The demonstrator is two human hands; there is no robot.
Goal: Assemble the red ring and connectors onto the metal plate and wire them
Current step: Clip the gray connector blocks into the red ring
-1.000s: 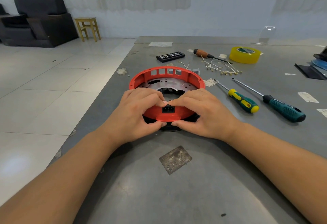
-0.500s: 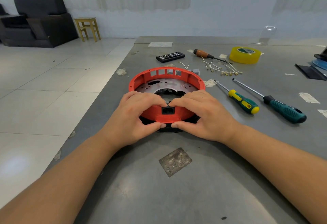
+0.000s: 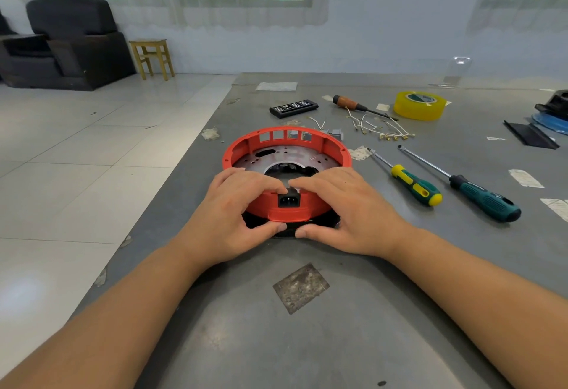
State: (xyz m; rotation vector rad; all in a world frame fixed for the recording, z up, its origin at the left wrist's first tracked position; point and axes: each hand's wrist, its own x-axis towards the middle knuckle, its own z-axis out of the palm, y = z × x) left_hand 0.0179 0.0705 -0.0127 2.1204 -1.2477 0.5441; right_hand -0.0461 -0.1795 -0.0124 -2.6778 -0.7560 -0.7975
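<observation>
Red ring (image 3: 287, 146) is sitting on the metal plate (image 3: 276, 159) near the tabletop's (image 3: 353, 327) left edge, directly in front of the person. A black socket (image 3: 288, 200) is showing in the ring's near wall.

Left hand (image 3: 233, 219) is gripping the ring's near rim: fingers curling over the top, thumb lying low at the base. Right hand (image 3: 344, 219) is mirroring it from the other side, fingers curling over the rim, thumb at the base. The two sets of fingertips are nearly meeting above the socket.

Behind the ring, small grey connectors (image 3: 335, 134) are lying just beyond its far wall, and white wires (image 3: 375, 127) with brass ends are spreading further right.

To the right, a yellow-green screwdriver (image 3: 408, 183) and a teal screwdriver (image 3: 473, 193) are lying side by side, apart. A brown-handled screwdriver (image 3: 353, 104), a yellow tape roll (image 3: 419, 106) and a black bit case (image 3: 293, 108) are lying at the back (print on tape core and case too small to read). Paper scraps (image 3: 525, 178) are sticking here and there.
</observation>
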